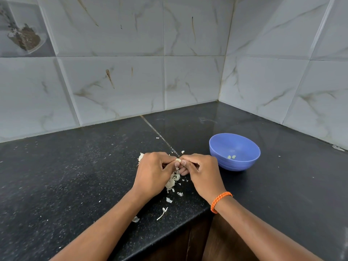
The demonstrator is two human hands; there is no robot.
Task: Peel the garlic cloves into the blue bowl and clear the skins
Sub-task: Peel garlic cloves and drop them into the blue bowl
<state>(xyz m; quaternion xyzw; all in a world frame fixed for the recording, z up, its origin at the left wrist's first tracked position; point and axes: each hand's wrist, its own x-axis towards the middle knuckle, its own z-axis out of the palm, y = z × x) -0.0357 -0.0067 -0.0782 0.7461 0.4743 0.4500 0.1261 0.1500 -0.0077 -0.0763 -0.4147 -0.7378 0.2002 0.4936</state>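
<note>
Left hand (153, 173) and right hand (200, 171) brought together above the black granite counter (66, 176), just left of the blue bowl (234, 152), fingertips meeting around one garlic clove (178, 160). Clove pinched from both sides, left thumb and forefinger curled on it from the left, right thumb and forefinger curled on it from the right; only a small pale part of it visible between the nails. Remaining fingers of both hands folded in under the palms. Orange braided wristband (220, 201) around the right wrist.

Two peeled cloves (231, 157) lying side by side in the bottom of the blue bowl, toward its nearer wall. Bowl upright on the counter, near the right hand but apart from it.

Heap of papery garlic skins (171, 182) on the counter left of the bowl, directly beneath and between the two hands. Further scraps scattered nearer the counter's front edge, among them a thin curled strip (162, 213). More pale skin or garlic (140, 157) peeking out behind the left hand, on the side away from the bowl; which of the two, impossible to tell. Tiny flecks also beyond the hands, along the counter seam (160, 135).

Marbled grey wall tiles (188, 72) rising behind the bowl, meeting in a corner.
</note>
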